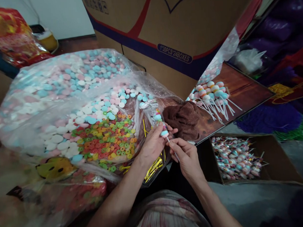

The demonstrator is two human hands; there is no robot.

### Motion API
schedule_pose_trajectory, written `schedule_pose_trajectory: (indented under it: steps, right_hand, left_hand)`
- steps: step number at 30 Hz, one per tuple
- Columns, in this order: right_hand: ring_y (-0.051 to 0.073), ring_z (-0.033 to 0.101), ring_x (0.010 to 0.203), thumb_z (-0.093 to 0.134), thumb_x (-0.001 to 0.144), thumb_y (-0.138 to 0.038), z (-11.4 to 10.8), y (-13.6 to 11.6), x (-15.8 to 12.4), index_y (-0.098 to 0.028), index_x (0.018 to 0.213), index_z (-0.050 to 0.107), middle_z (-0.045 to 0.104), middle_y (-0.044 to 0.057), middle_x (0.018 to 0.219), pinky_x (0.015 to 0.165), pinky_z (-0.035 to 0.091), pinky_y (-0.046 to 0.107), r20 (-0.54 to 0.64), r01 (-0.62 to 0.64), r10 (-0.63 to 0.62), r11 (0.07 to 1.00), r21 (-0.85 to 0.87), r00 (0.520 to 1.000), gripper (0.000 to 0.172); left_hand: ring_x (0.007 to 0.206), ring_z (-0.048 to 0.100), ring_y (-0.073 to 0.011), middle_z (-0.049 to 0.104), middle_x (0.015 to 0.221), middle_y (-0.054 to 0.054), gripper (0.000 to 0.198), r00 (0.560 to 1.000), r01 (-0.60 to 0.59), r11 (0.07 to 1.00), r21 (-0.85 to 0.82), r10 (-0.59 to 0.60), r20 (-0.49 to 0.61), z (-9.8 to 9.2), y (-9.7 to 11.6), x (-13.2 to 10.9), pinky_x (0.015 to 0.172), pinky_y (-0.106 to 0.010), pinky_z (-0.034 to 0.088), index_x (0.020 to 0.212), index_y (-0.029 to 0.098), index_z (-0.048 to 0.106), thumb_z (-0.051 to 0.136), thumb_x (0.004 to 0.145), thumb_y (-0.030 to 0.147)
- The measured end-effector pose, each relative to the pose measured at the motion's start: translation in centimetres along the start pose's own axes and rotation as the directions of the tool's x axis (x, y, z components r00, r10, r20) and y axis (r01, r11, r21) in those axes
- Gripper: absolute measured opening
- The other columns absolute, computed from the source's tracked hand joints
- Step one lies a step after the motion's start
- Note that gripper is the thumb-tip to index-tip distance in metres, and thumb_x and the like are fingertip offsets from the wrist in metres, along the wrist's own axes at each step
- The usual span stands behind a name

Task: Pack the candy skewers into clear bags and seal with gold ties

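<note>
Nearest the camera is your striped garment [168, 209], with both forearms reaching out over it. Your left hand [154, 140] is closed around a candy stick [164, 133] near the middle of the view, and your right hand [184, 154] pinches its white stem below the sweets. A clear printed wrapper [151, 108] stands at the candy's upper end, its print too small to read. Behind, the big carton [149, 56] reads "1*30PCS*24BOXES" in a dark blue band; small symbols show at its upper left, and an outlined emblem is cut off by the top of the view. To your left, a large clear bag [65, 87] of pastel sweets and coloured rings spreads close to that forearm, gold ties [154, 168] lying at its near edge. On your right, a brown cloth [183, 120] sits just beyond your fingers, between them and a heap of stemmed candies [212, 92]. Past the heap, bare wood runs to the slanting edge of the table [250, 84]; below that edge is an open box [276, 158], wrapped candies [236, 158] filling its left part and brown cardboard showing at its right.
</note>
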State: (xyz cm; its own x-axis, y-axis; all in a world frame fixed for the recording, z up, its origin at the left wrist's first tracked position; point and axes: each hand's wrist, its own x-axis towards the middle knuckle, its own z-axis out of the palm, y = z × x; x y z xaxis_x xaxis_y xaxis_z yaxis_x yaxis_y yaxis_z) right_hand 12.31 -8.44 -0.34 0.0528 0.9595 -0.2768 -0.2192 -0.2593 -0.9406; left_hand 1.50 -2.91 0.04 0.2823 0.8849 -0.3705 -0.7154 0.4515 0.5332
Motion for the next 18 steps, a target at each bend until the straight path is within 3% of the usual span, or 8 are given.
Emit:
schedule_pose_trajectory:
  steps: [3,8,12,18]
  right_hand:
    - [0.008,0.04,0.051,0.06,0.087,-0.033,-0.1,0.0,0.2,-0.017,0.078,0.065,0.05,-0.004,0.061,0.047,0.03,0.022,-0.056,0.173,-0.197,0.942,-0.287,0.979,0.019]
    - [0.012,0.05,0.061,0.053,0.092,-0.023,-0.6,-0.1,-0.1,-0.018,0.081,0.065,0.057,0.0,0.07,0.058,0.04,0.024,0.109,0.442,-0.5,0.618,-0.65,0.859,0.018]
    - [0.012,0.05,0.06,0.052,0.093,-0.02,-1.3,0.2,-0.2,-0.018,0.081,0.063,0.052,-0.001,0.066,0.058,0.04,0.024,0.208,0.504,-0.561,0.445,-0.74,0.801,0.017]
    - [0.012,0.053,0.063,0.051,0.094,-0.018,-2.4,-0.2,-0.2,-0.019,0.081,0.061,0.055,0.001,0.07,0.06,0.043,0.024,0.311,0.546,-0.541,0.351,-0.761,0.781,0.017]
  left_hand:
    - [0.091,0.071,-0.0223,0.07,0.085,-0.006,0.024,0.998,0.039,0.999,0.007,-0.04,0.038,0.0,0.0,-0.1,0.08,-0.029,0.052,0.085,0.014,0.066,0.068,0.084,0.038]
    - [0.096,0.071,-0.0256,0.074,0.097,-0.012,0.027,0.991,0.135,0.991,-0.003,-0.135,0.005,-0.7,0.5,0.2,0.086,-0.037,0.053,0.089,0.014,0.066,0.061,0.089,0.041]
    - [0.097,0.071,-0.0255,0.075,0.1,-0.014,0.032,0.984,0.175,0.984,-0.015,-0.176,-0.03,-1.0,1.0,0.4,0.081,-0.034,0.054,0.088,0.014,0.065,0.054,0.092,0.044]
    - [0.095,0.071,-0.0264,0.074,0.102,-0.018,0.041,0.978,0.189,0.982,-0.027,-0.191,-0.081,-1.1,1.4,0.2,0.074,-0.031,0.055,0.091,0.011,0.067,0.051,0.092,0.05]
